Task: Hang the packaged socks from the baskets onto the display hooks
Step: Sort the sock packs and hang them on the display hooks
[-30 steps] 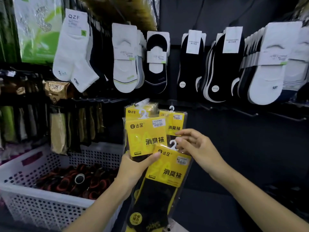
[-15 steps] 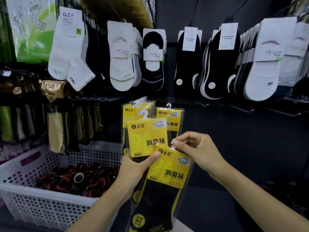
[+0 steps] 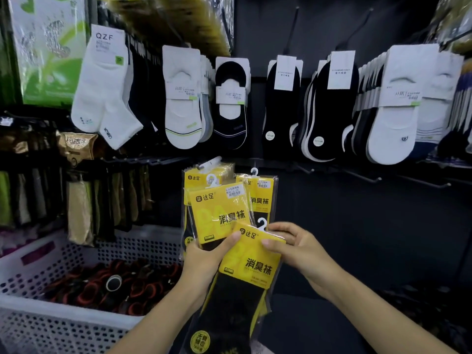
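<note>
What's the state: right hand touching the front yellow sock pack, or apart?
Touching. Head view: the right hand pinches the front yellow sock pack at its top edge, thumb on the yellow card, fingers behind.

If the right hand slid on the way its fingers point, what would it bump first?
The right hand pinches the front yellow sock pack. Sliding on leftward across it, its fingertips would likely meet the thumb of the left hand gripping the other packs, though depth is unclear.

Clear packets of black socks [image 3: 219, 213] with yellow header cards and white hangers, fanned upright in the left hand [image 3: 204, 261]; front packet [image 3: 249, 267] tilted, top edge pinched by the right hand [image 3: 293, 246]. Lower left, white perforated basket [image 3: 63, 311] holding dark rolls, perhaps socks.
</note>
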